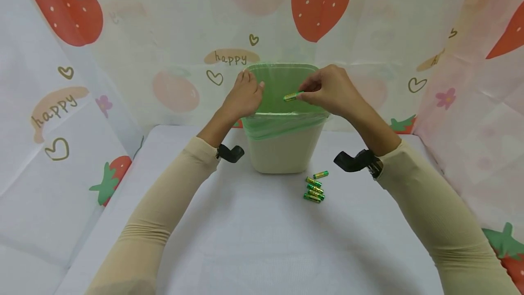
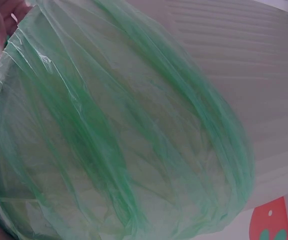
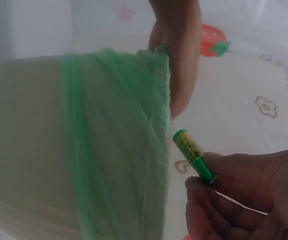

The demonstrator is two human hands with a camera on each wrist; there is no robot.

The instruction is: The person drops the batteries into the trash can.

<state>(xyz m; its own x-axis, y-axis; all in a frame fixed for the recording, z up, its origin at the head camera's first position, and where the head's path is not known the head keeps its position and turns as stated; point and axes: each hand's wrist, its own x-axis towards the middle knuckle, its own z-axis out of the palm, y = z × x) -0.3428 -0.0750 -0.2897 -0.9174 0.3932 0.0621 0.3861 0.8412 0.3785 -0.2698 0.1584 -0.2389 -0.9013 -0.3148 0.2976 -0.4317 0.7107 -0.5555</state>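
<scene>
A cream trash bin (image 1: 282, 151) stands upright, with a green plastic liner (image 1: 286, 126) folded over its rim. My left hand (image 1: 244, 94) grips the left side of the rim, its thumb toward the inside and part of its fingers hidden. Over the opening, my right hand (image 1: 329, 89) pinches a small green and yellow battery (image 3: 195, 156) by one end between thumb and fingertips. The battery's other end points toward the bin's mouth. On the table before the bin lie several similar batteries (image 1: 314, 189), most in a loose row and one slightly apart.
A white cloth covers the table (image 1: 245, 240). Behind the bin and at both sides hang pale curtains (image 1: 163, 31) printed with strawberries and lettering. Black wrist camera mounts (image 1: 354, 161) stick out from both forearms.
</scene>
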